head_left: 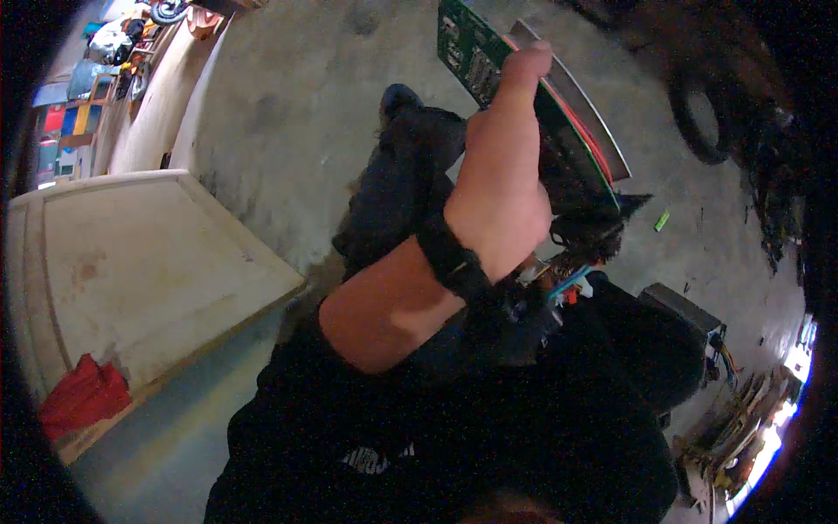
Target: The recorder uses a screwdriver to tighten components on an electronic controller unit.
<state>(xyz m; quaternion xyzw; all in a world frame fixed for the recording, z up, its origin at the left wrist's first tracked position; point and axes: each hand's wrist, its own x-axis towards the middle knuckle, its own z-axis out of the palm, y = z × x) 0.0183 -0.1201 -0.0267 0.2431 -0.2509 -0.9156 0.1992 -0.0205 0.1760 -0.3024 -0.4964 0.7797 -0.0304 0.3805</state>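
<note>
My left hand (502, 175), with a black band (451, 258) round its wrist, reaches up and forward from the left. It grips a green circuit board (463, 52) that stands tilted on edge. One digit stretches along the board's top, and the other fingers are hidden behind the hand. Against the board's far side lie a thin metal plate (598, 127) and a red strip or wire. Under the hand sits a dark jumble of parts with a light-blue piece (572, 284), too dim to make out. My right hand does not show.
A worn, pale panel (148, 262) with a red cloth (85, 397) stands at left. Right of my knee lies a grey metal box (681, 310) with coloured wires. A tyre (698, 118) and dark scrap line the right. A small green-yellow item (662, 220) lies on the concrete floor.
</note>
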